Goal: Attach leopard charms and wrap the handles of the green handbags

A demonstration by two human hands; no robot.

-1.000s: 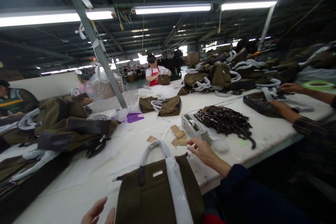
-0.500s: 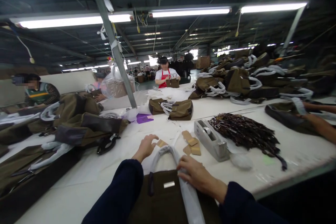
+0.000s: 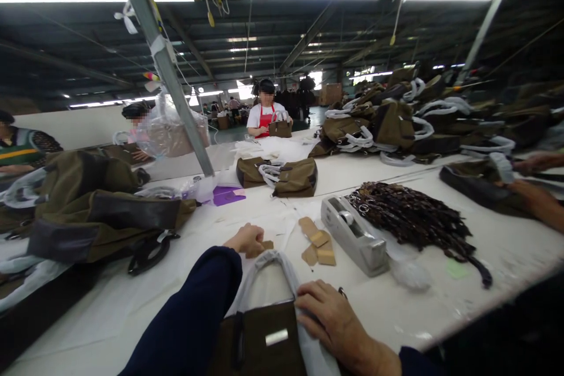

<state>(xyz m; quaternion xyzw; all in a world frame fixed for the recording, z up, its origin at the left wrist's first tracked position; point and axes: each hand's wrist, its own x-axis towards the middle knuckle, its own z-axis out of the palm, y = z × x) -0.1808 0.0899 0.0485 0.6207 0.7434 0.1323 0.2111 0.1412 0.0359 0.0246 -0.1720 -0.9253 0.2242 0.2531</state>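
An olive-brown handbag (image 3: 259, 349) with a small metal plate lies in front of me, its handle (image 3: 282, 258) wrapped in white film. My right hand (image 3: 330, 317) rests at the bag's right side, fingers curled over the wrapped handle. Beyond the handle, my left hand (image 3: 247, 239) is closed, its fingertips on a small piece of brown card (image 3: 265, 245). The fingertips are partly hidden. Several more brown card pieces (image 3: 326, 251) lie just right of the handle, beside a grey tape dispenser (image 3: 352, 238).
A heap of dark straps (image 3: 409, 220) lies right of the dispenser. Handbags (image 3: 110, 220) are piled at left, others (image 3: 392, 123) at back right. A slanted post (image 3: 176, 82) stands at the table. Co-workers sit across; a co-worker's hand (image 3: 535, 197) handles a bag at right.
My left hand has gone from spread fingers above the card to closed fingers on it. My right hand stays on the wrapped handle. The view has shifted slightly right and down.
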